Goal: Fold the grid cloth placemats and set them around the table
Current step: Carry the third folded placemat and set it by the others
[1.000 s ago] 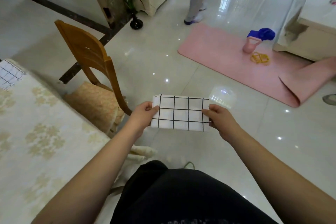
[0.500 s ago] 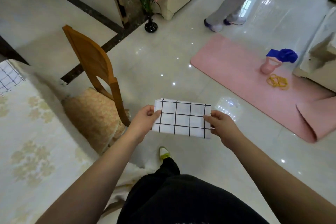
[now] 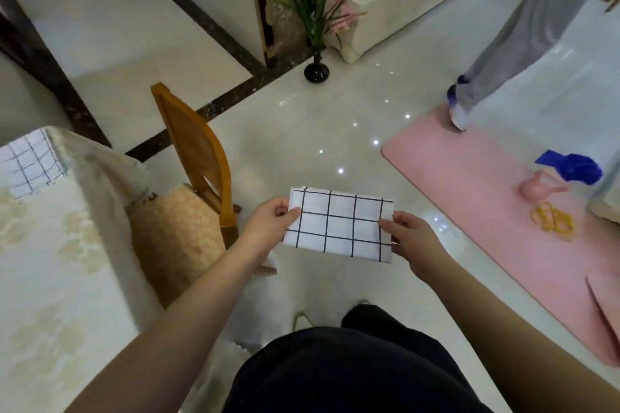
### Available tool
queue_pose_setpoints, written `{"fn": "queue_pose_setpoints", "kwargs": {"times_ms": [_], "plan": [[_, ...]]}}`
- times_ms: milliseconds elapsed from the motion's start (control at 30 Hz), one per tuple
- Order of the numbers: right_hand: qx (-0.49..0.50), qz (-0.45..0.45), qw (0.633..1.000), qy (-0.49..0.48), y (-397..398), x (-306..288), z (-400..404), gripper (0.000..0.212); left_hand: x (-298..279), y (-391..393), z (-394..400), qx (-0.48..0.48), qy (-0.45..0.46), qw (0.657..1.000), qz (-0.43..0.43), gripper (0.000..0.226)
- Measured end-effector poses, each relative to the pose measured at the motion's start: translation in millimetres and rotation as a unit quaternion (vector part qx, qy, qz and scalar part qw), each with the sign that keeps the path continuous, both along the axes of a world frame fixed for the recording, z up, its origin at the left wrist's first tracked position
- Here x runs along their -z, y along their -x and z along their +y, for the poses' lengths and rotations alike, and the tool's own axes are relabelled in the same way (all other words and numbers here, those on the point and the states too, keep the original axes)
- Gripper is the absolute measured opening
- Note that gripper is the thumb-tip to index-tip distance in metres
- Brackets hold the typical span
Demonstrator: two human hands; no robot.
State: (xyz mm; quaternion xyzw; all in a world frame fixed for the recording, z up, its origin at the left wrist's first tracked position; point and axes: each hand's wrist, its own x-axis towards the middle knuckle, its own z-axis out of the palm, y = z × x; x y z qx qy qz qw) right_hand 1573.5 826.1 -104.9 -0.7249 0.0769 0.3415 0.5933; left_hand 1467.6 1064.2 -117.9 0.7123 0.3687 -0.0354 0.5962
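glossy pale tiled floor [image 3: 302,131] with dark stone border strips [image 3: 208,27] reflects ceiling lights. a curved-back wooden chair [image 3: 196,157] stands beside a cream floral-clothed table [image 3: 50,261]. a pink floor mat [image 3: 486,211] lies right.

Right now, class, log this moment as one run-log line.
stage: carrying | left hand: grips folded white grid cloth placemat | right hand: grips opposite end | another grid placemat: on table corner

No readable text, labels, brands, numbers or signs anywhere you look. Folded placemat [image 3: 339,223] pinched between your left hand [image 3: 268,223] and right hand [image 3: 411,241]: black grid lines only, no print. Second grid cloth [image 3: 32,163] on table [image 3: 50,261], far left of grip: same, lines only. Pink mat [image 3: 486,211], right of grip: no markings legible.
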Motion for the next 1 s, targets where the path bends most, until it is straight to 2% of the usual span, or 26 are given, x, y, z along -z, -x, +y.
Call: {"fn": "queue_pose_setpoints", "kwargs": {"times_ms": [167,500,667,900,1000], "plan": [[-0.027,0.008,0.999,-0.019,-69.9,9.2,27.9,0.008,4.4,-48.6,14.5,-0.059,0.022,0.998,0.001,0.013],[-0.166,0.011,0.985,-0.032,-214.5,13.5,99.7,0.005,-14.6,-137.5,47.4,-0.198,0.016,0.980,-0.007,0.010],[-0.222,0.010,0.974,-0.040,-254.0,16.9,147.4,0.008,-14.4,-149.1,68.0,-0.267,0.020,0.964,-0.004,0.011],[-0.280,-0.001,0.959,-0.041,-290.2,18.2,238.8,0.004,-22.2,-163.4,121.2,-0.312,0.013,0.950,0.001,0.010],[-0.299,-0.016,0.953,-0.036,-304.3,19.1,287.4,0.007,-19.3,-169.2,159.9,-0.319,-0.023,0.947,0.001,0.022]]}}
